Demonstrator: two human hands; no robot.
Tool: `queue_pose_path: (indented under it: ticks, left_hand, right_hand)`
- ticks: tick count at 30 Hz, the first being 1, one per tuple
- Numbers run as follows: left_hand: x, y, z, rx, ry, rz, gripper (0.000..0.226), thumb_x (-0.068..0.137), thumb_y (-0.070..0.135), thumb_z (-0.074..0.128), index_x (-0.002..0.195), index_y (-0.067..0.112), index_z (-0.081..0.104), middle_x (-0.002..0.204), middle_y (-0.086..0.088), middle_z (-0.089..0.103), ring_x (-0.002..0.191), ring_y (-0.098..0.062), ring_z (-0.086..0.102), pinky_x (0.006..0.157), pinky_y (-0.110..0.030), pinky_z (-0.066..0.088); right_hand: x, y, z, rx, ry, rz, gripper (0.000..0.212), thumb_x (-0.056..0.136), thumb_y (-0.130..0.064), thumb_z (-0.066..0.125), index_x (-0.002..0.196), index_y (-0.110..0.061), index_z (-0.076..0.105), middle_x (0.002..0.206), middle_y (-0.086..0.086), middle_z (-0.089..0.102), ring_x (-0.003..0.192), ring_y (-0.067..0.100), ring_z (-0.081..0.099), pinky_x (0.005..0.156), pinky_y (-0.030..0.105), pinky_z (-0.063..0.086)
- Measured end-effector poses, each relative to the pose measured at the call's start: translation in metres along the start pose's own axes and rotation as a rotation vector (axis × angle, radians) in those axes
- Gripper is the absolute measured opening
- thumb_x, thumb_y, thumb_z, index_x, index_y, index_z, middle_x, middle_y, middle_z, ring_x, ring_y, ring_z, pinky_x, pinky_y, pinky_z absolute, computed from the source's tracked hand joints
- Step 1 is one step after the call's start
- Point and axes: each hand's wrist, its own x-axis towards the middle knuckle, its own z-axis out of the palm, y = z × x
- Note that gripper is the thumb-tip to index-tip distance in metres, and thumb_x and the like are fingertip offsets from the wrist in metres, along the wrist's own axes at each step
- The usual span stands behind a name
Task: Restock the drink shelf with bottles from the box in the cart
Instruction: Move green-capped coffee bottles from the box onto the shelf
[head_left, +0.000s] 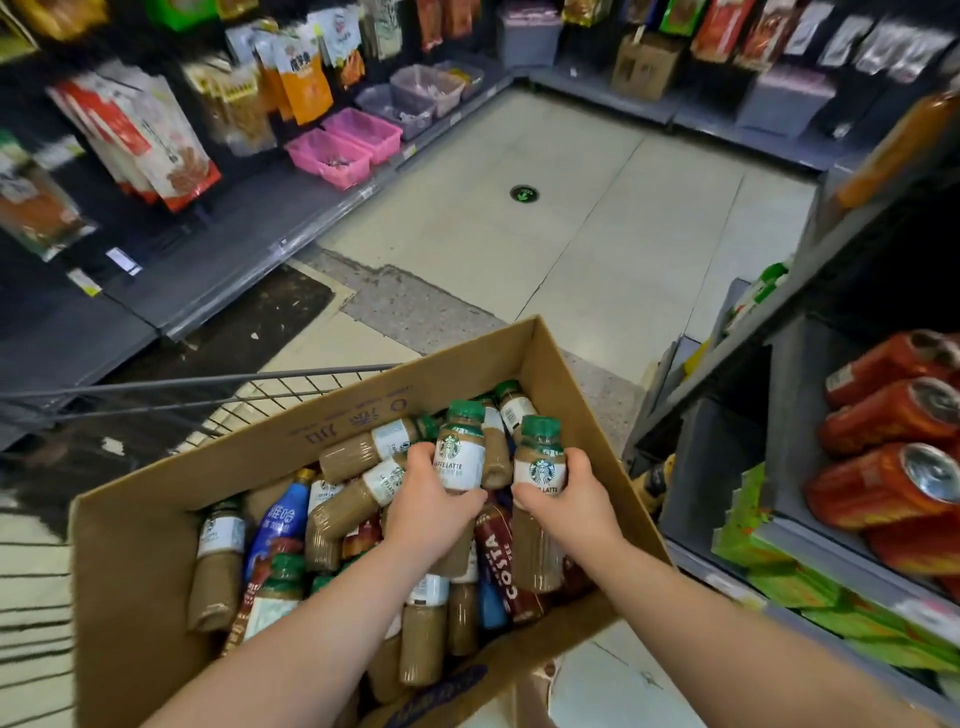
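Note:
A brown cardboard box (145, 525) lies across a wire cart (270, 395) and holds several coffee bottles lying loose. My left hand (428, 501) grips an upright green-capped latte bottle (461, 449) above the pile. Just to its right, my right hand (566, 501) grips a second latte bottle (540, 462), also upright. Under them lie a dark red Costa bottle (501, 566) and a blue bottle (280, 519). The drink shelf (789, 374) rises at the right, with orange cans (888, 483) lying on their sides.
Green packs (769, 545) are stacked on the right shelf's lower level. Snack bags (171, 145) hang on the left rack above pink bins (343, 145). Pale floor (597, 218) with a round green marker (524, 194) stretches ahead of the cart.

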Motion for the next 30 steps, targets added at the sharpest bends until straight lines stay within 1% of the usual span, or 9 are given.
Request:
queue_pose_path:
  ticks: [3,8,10,13,17,21,24,27,30]
  left_hand:
    - [-0.015,0.019,-0.008,0.042,-0.002,0.098,0.067,0.065,0.038,0.075,0.118,0.028,0.034,0.093,0.012,0.053,0.083,-0.013,0.054,0.064,-0.028,0.038]
    - [-0.04,0.047,-0.007,0.069,-0.017,0.216,0.067,0.064,0.038,0.077,0.114,0.03,0.033,0.094,0.011,0.052,0.085,-0.015,0.052,0.069,-0.03,0.042]
    - [-0.051,0.057,-0.003,0.084,-0.038,0.245,0.068,0.065,0.038,0.075,0.117,0.029,0.032,0.104,0.005,0.055,0.093,-0.02,0.056,0.074,-0.033,0.045]
    - [-0.068,0.073,0.007,0.098,-0.049,0.313,0.068,0.067,0.037,0.074,0.12,0.028,0.032,0.106,0.003,0.057,0.093,-0.022,0.057,0.071,-0.032,0.044]
    - [-0.102,0.1,0.033,0.067,-0.076,0.419,0.066,0.067,0.035,0.074,0.117,0.028,0.032,0.105,0.002,0.057,0.095,-0.022,0.056,0.076,-0.035,0.047]
    - [-0.155,0.128,0.082,0.081,-0.102,0.529,0.059,0.067,0.035,0.074,0.109,0.03,0.033,0.1,0.005,0.054,0.094,-0.022,0.055,0.072,-0.032,0.042]
    - [-0.216,0.145,0.135,0.064,-0.175,0.601,0.06,0.065,0.033,0.076,0.109,0.031,0.036,0.095,0.009,0.052,0.089,-0.018,0.054,0.07,-0.028,0.037]
    - [-0.286,0.157,0.193,0.047,-0.302,0.662,0.06,0.065,0.028,0.076,0.105,0.035,0.032,0.095,0.008,0.054,0.085,-0.017,0.053,0.071,-0.028,0.038]
    - [-0.368,0.17,0.255,0.045,-0.442,0.732,0.058,0.066,0.026,0.078,0.108,0.029,0.037,0.1,0.003,0.058,0.09,-0.021,0.056,0.072,-0.03,0.042]
  right_hand:
    - [-0.018,-0.009,-0.013,0.038,0.061,-0.032,0.046,0.067,-0.041,0.073,0.096,-0.034,0.037,0.084,-0.016,0.055,0.075,0.005,0.056,0.068,0.031,0.05]
    - [-0.043,-0.009,-0.042,0.08,0.154,-0.066,0.044,0.068,-0.039,0.072,0.095,-0.035,0.038,0.076,-0.02,0.052,0.066,-0.005,0.05,0.052,0.018,0.038]
    - [-0.054,-0.006,-0.056,0.099,0.181,-0.073,0.045,0.068,-0.039,0.073,0.096,-0.036,0.038,0.077,-0.02,0.052,0.067,-0.005,0.051,0.052,0.018,0.039]
    - [-0.071,0.001,-0.079,0.128,0.233,-0.097,0.045,0.07,-0.038,0.074,0.1,-0.033,0.041,0.08,-0.022,0.052,0.07,-0.005,0.051,0.055,0.02,0.04]
    - [-0.103,0.024,-0.119,0.15,0.317,-0.097,0.044,0.07,-0.04,0.072,0.101,-0.03,0.044,0.084,-0.015,0.056,0.079,0.01,0.058,0.068,0.027,0.045]
    - [-0.154,0.071,-0.172,0.219,0.414,-0.104,0.044,0.07,-0.038,0.074,0.101,-0.03,0.044,0.086,-0.016,0.058,0.08,0.007,0.058,0.068,0.026,0.045]
    - [-0.208,0.128,-0.215,0.279,0.52,-0.064,0.041,0.068,-0.039,0.073,0.097,-0.031,0.045,0.089,-0.015,0.062,0.083,0.009,0.061,0.068,0.028,0.046]
    - [-0.268,0.188,-0.258,0.312,0.629,0.01,0.043,0.068,-0.04,0.072,0.099,-0.033,0.044,0.087,-0.018,0.062,0.077,0.002,0.058,0.06,0.021,0.041]
    - [-0.334,0.251,-0.303,0.318,0.731,0.083,0.049,0.067,-0.042,0.071,0.107,-0.032,0.046,0.089,-0.017,0.064,0.075,0.0,0.058,0.057,0.019,0.039]
